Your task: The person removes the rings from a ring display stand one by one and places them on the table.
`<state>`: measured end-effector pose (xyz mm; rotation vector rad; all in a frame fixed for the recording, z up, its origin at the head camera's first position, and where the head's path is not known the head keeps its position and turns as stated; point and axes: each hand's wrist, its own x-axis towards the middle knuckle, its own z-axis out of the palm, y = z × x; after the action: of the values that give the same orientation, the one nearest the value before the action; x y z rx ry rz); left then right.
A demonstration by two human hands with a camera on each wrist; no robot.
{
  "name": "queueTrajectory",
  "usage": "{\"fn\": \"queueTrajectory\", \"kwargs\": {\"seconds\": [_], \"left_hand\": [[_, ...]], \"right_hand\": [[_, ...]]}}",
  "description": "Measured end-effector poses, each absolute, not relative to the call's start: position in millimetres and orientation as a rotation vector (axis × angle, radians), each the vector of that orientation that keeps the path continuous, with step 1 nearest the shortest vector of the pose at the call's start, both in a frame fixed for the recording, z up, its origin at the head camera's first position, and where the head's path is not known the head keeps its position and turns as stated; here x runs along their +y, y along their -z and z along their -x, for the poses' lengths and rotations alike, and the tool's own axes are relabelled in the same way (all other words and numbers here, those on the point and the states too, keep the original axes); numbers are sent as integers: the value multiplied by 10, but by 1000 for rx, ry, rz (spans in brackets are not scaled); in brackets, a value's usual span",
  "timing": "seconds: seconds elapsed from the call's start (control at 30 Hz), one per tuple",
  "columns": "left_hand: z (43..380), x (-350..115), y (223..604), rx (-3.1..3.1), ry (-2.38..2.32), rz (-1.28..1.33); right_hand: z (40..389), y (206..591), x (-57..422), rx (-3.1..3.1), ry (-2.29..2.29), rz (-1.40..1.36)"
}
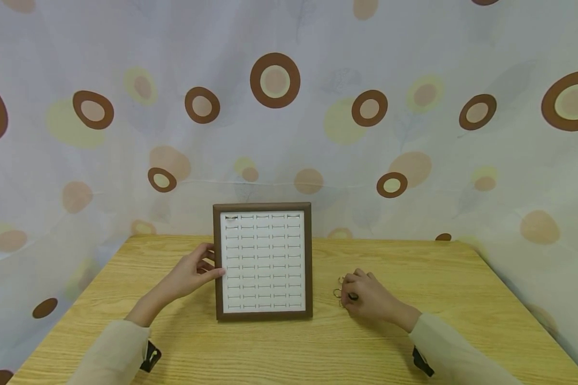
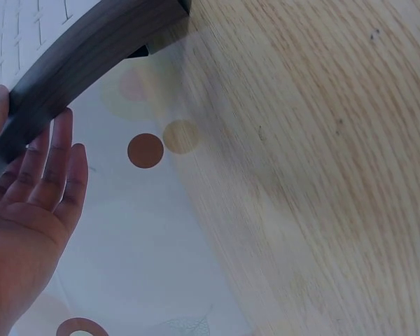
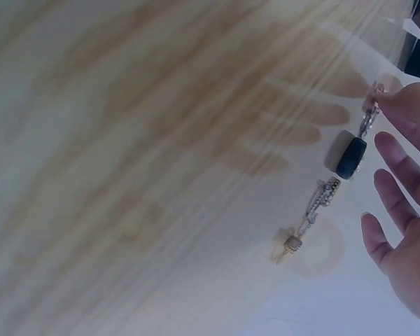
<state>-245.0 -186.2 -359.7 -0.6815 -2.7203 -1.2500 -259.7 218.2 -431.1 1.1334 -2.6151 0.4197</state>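
A framed ring display board (image 1: 308, 262) with a brown wooden border and rows of slots in its white panel (image 1: 264, 251) stands upright on the table. My left hand (image 1: 188, 275) grips its left edge, thumb on the front and fingers behind. Something shiny sits in the top left slot. My right hand (image 1: 373, 299) is low over a row of rings to the right of the board. In the right wrist view its thumb and forefinger pinch a pinkish ring (image 3: 372, 99). Beside it lie a wide dark ring (image 3: 351, 157), silvery rings (image 3: 312, 210) and a gold-coloured ring (image 3: 292, 243).
The wooden table (image 1: 270, 353) reaches back to a patterned cloth (image 1: 289, 139) hanging behind and along the sides. A dark support (image 2: 140, 52) shows behind the board in the left wrist view. Black straps (image 1: 150, 356) are at both sleeves.
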Motion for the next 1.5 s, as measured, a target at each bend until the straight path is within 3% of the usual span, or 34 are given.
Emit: {"fn": "queueTrajectory", "kwargs": {"seconds": [0.8,1.5], "left_hand": [[2672,-1999,3862,-2694,1274,706],[2657,-1992,3850,-2685,1308,706]], "right_hand": [[2814,3746,2062,-2528,-420,-1032],[2853,3150,1516,-2298,-453,-1072]]}}
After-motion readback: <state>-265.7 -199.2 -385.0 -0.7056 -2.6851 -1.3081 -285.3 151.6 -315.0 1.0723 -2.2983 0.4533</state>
